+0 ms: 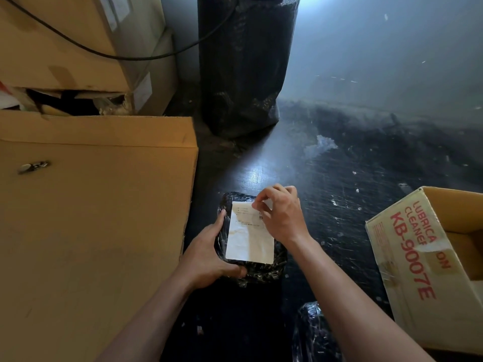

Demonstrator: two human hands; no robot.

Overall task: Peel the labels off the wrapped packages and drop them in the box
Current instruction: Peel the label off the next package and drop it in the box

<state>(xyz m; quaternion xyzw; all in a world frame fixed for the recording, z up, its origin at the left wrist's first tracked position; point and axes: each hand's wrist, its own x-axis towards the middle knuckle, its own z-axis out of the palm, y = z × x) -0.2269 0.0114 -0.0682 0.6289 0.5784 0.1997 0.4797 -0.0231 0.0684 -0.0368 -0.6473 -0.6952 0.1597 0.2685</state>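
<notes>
A left hand [209, 253] grips a small package [251, 257] in crinkly black plastic wrap above a dark, scuffed floor [352, 192]. The right hand [281, 212] has its fingers curled, pinching the top edge of its flat white rectangular label [249, 236]. An open cardboard box [431, 259] with red lettering sits right; 1 large plain carton [91, 218] stands left.

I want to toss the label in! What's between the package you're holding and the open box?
In the head view: the right hand's wrist beside the package, then just dark floor with tiny white scraps up to the box.
</notes>
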